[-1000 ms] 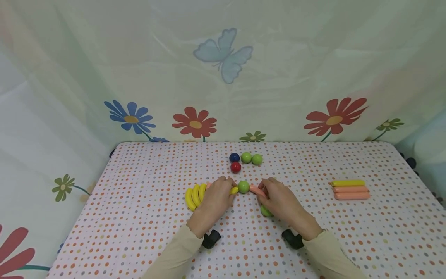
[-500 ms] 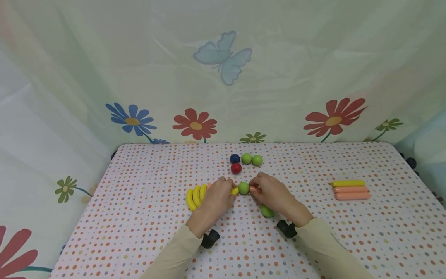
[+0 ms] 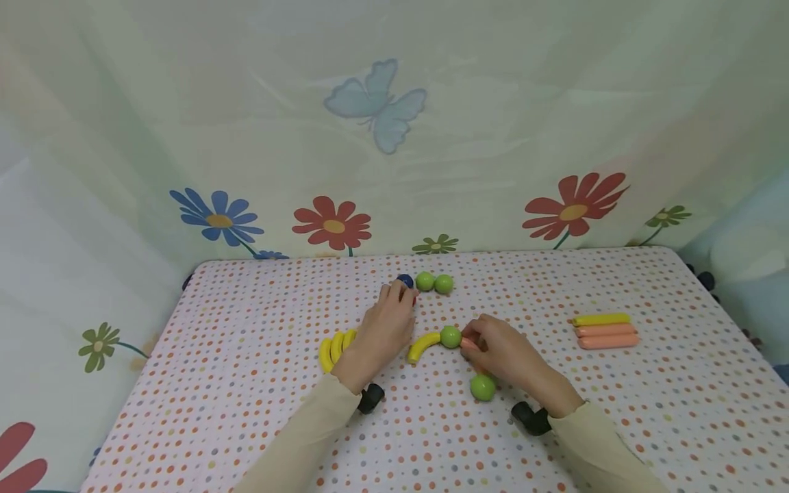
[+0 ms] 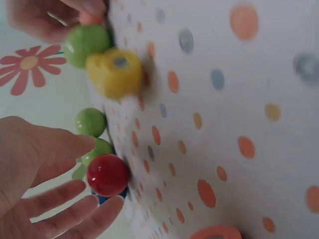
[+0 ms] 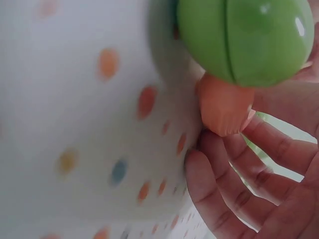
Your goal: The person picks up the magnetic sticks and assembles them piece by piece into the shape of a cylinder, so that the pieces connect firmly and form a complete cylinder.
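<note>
My left hand (image 3: 385,327) is over the balls at the back, its fingers spread around a red ball (image 4: 107,175) without gripping it; a blue ball (image 3: 405,281) lies just behind. My right hand (image 3: 507,350) holds a salmon-pink curved rod (image 5: 225,107) between thumb and fingers. This rod runs between two green balls: one (image 3: 451,336) at the fingertips and a nearer one (image 3: 483,387). From the farther green ball a yellow curved rod (image 3: 422,346) extends left, lying on the table with no hand on it.
Several yellow curved rods (image 3: 327,355) lie side by side, left of my left forearm. Two green balls (image 3: 434,282) sit at the back. To the right are a straight yellow rod (image 3: 600,320) and two straight pink rods (image 3: 608,341) on the dotted tablecloth (image 3: 246,411).
My left hand has let go of the yellow curved rod and moved back to the red ball. The right hand still holds the pink rod, now joined to the green ball.
</note>
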`<state>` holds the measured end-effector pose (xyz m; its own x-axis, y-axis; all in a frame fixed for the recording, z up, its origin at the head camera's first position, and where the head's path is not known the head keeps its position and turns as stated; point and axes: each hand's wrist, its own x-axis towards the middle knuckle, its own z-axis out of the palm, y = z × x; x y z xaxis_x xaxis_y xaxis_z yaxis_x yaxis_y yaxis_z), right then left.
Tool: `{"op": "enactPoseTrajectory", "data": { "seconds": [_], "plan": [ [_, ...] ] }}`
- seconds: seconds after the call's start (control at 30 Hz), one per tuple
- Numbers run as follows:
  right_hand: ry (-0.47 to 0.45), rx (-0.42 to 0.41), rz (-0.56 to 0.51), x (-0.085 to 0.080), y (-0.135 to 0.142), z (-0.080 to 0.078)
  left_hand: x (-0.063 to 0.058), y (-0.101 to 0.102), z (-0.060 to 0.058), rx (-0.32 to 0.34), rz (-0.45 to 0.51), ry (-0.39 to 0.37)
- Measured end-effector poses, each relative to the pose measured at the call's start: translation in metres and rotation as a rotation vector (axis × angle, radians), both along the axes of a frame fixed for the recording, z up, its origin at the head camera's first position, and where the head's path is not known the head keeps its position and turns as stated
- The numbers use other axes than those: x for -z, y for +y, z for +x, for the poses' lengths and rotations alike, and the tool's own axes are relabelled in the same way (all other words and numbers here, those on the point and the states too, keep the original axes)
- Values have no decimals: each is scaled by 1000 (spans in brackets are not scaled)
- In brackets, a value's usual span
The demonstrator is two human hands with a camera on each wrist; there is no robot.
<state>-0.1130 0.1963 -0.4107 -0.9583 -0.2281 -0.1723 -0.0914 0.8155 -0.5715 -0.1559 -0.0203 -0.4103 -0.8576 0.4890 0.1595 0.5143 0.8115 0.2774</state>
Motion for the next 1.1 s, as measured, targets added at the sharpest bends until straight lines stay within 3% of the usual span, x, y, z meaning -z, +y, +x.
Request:
{"op": "enactPoseTrajectory", "data": {
  "seconds": [0.33, 0.47, 0.7, 0.93, 1.1],
  "plan": [
    [29, 5, -9, 3, 15, 10, 4, 3, -1, -13, -111, 16],
    [23, 3, -31, 4, 17, 11, 5, 0, 6, -15, -111, -41],
    [36, 32, -21, 1, 17, 10, 8, -12, 25, -10, 7, -138],
    [45, -30, -51, -2, 10, 8, 8, -21, 43, 36, 82, -209],
    [61, -64, -84, -2, 6, 5, 4, -25, 50, -11, 140, -267]
  ]
}}
